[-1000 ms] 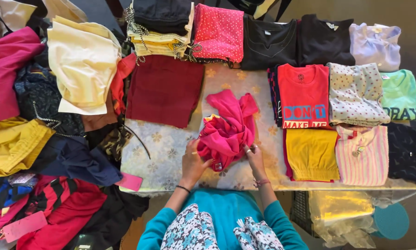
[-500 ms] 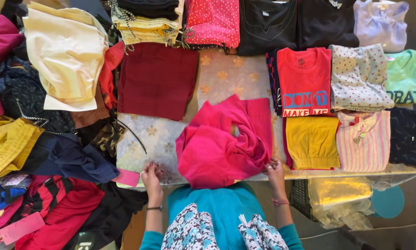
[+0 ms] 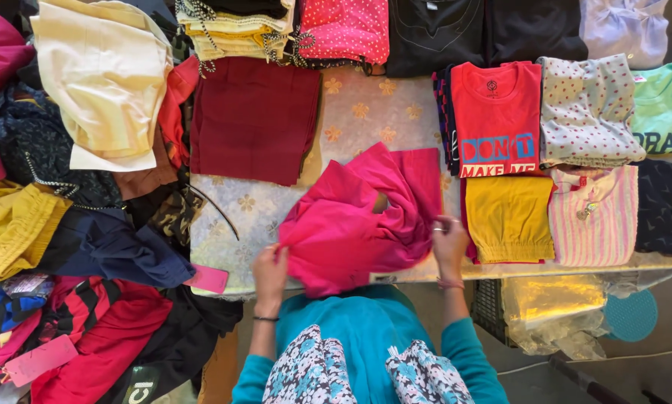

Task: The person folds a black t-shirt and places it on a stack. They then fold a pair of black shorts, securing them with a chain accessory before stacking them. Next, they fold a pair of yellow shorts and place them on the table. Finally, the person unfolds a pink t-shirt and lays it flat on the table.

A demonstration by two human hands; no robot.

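Pink garment (image 3: 351, 224), bunched before, now spread, left hand (image 3: 270, 269) and right hand (image 3: 449, 243) pinching its edges.

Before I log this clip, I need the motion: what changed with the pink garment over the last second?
The pink garment went from a crumpled bunch to spread wide across the table. The left hand and right hand, close together a second ago, moved apart and now grip its left and right edges. The folded stacks, such as the red T-shirt and maroon cloth, stayed put.

Bare table cover (image 3: 373, 112) free above; maroon garment (image 3: 253, 120), red shirt (image 3: 496, 116) flank it.
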